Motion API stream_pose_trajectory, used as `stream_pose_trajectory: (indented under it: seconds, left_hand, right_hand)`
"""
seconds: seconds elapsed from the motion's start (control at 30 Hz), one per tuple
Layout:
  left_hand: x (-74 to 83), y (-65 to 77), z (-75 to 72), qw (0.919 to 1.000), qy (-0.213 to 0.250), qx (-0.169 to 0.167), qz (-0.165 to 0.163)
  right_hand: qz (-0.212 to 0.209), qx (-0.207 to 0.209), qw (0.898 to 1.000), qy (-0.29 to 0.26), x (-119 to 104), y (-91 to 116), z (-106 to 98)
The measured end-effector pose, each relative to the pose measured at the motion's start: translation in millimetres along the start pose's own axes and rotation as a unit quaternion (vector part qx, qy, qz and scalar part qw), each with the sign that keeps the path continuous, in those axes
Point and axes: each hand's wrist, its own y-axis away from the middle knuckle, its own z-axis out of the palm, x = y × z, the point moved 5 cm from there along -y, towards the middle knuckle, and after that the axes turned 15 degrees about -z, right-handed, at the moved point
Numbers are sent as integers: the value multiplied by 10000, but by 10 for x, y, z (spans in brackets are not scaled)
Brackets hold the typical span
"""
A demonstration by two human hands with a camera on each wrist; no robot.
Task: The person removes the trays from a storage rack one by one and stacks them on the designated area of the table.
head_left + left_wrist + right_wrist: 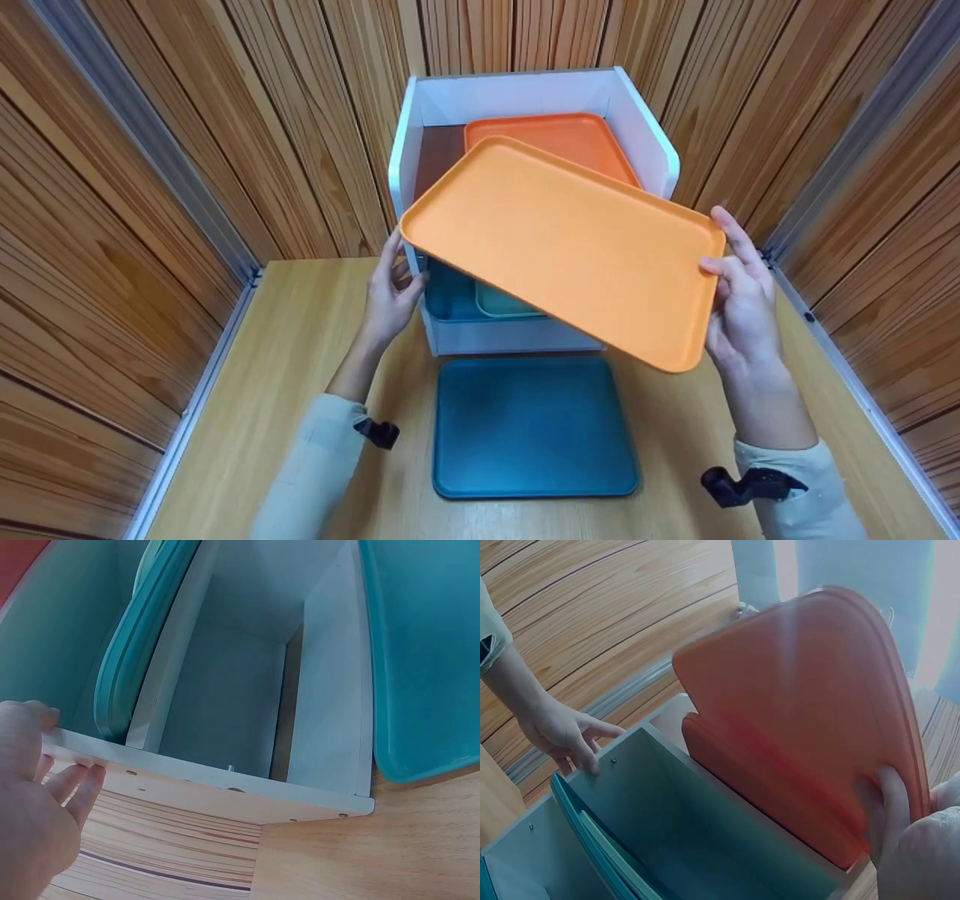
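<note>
My right hand (744,315) pinches one short end of a light orange tray (570,255), thumb on its upper face and fingers beneath. The tray slants in the air over the front of a white shelf unit (517,337). My left hand (391,300) grips the unit's left side panel (180,767), thumb inside and fingers outside. A darker orange tray (555,137) lies on the top level, partly covered by the raised tray in the head view. On a level below are a teal tray (450,292) and a smaller green tray (502,301), partly hidden.
Another teal tray (534,427) lies on the wooden table (300,322) before the unit. The bottom compartment (225,682) shows bare inside. Wood-grain walls (150,150) with metal corner strips stand around the table.
</note>
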Motion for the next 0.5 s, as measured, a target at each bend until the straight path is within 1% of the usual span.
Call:
stream_pose_trajectory:
  seconds: [0.1, 0.3, 0.5]
  left_hand:
    - [6, -7, -11, 10000, 12, -39, -20]
    - [22, -19, -52, 9999, -10, -3, -131]
    - [16, -24, -57, 9996, 221, -107, -144]
  right_hand:
    - [219, -218, 9995, -99, -28, -7, -26]
    - [453, -780, 9958, -153, -81, -6, -39]
    - [707, -1252, 9894, -216, -121, 30, -55]
